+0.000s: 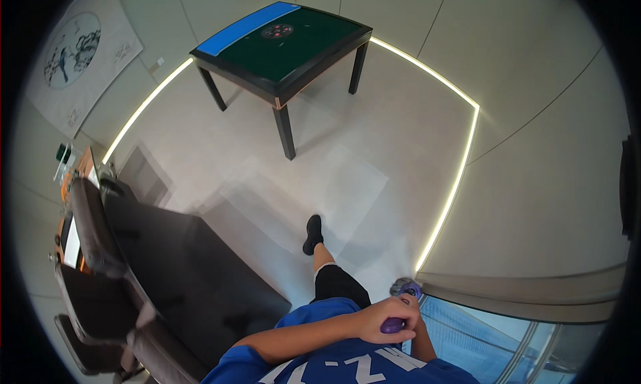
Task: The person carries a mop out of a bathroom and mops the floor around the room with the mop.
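My left hand is closed around the rounded purple end of a purple-handled tool, in front of my body at the lower right. Just beyond it, my right hand is mostly hidden behind the left one, its fingers wrapped round the same tool as far as I can see. Past my hands the tool shows a purple and grey end near the wall corner. Its exact kind is hard to make out, since both hands cover much of it.
A mahjong table with a green top and a blue strip stands ahead on grey floor. At left are a dark tabletop and several brown chairs. A window lies lower right. A light strip edges the floor.
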### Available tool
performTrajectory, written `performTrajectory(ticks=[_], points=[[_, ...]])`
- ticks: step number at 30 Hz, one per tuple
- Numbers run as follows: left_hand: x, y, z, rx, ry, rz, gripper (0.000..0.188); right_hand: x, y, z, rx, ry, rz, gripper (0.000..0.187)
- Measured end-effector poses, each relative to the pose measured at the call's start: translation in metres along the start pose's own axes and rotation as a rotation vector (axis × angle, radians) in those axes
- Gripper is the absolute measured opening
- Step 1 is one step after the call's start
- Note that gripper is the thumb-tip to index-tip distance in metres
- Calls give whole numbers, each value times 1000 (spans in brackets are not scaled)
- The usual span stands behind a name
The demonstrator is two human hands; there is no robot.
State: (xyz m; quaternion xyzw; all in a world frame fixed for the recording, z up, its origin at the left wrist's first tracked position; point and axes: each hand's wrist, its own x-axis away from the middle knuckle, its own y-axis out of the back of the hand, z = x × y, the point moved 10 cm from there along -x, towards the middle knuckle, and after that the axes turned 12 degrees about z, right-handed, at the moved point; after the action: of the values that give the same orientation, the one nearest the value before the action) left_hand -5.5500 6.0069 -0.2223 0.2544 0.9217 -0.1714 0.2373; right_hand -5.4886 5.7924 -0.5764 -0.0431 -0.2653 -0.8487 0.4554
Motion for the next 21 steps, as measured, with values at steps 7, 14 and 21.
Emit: performTrajectory(ticks=[7, 14, 21], points=[[-39, 144, 48, 83, 129, 158, 19, -96, 31, 2, -124, -286, -206, 24], [-55, 250, 38, 142, 226, 291, 17, -186, 31, 39, 64, -236, -337, 25], [-89, 288, -21, 114, 224, 502, 14, -224, 37, 120, 3, -347, -554, 25]])
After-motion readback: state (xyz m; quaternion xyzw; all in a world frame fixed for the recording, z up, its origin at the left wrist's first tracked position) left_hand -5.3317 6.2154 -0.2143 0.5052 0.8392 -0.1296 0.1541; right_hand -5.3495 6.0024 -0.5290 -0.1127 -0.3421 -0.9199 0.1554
